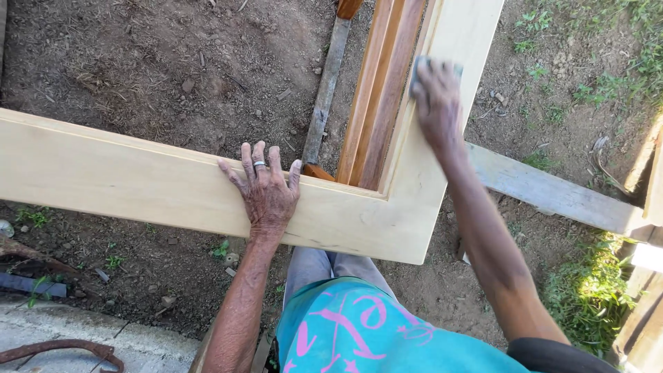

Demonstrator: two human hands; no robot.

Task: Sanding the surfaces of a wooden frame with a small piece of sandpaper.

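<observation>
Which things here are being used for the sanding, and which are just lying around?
In use:
pale wooden frame
sanding pad under the right hand
left hand pressing on the frame

Lying about:
grey plank
rusty metal piece
small stones

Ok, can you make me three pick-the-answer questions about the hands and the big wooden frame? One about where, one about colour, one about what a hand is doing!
1. Where does the left hand rest?
A on the pale wooden frame
B on the dirt
C on the grass

2. What colour is the shirt?
A red
B turquoise with pink marks
C black

3. How is the right hand?
A hanging free
B in a pocket
C pressed on the frame over a small dark pad

Answers: 1 A, its fingers lie spread on the board. 2 B, seen at the bottom. 3 C, the pad's edge peeks past the fingertips.
</observation>
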